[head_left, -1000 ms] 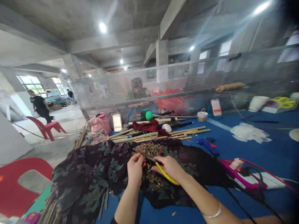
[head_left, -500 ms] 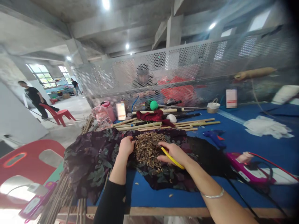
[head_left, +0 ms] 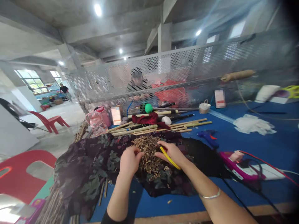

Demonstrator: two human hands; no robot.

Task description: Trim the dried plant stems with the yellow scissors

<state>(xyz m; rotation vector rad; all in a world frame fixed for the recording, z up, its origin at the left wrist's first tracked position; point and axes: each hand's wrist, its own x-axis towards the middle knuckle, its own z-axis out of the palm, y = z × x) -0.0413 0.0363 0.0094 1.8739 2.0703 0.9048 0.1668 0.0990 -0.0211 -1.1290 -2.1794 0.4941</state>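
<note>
i'm mid-trimming: my left hand [head_left: 129, 160] pinches into the pile of dried bits [head_left: 149, 157] on the floral cloth [head_left: 88, 168], my right hand [head_left: 171, 151] grips yellow scissors [head_left: 170, 159]; a cut needs one bit lifted clear.

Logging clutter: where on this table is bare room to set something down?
Bare blue table cover lies between glue gun, white rag and pink appliance, and along the near edge between the forearms. Crowded: floral cloth under the left hand and right hand with yellow scissors; bamboo sticks behind.
</note>
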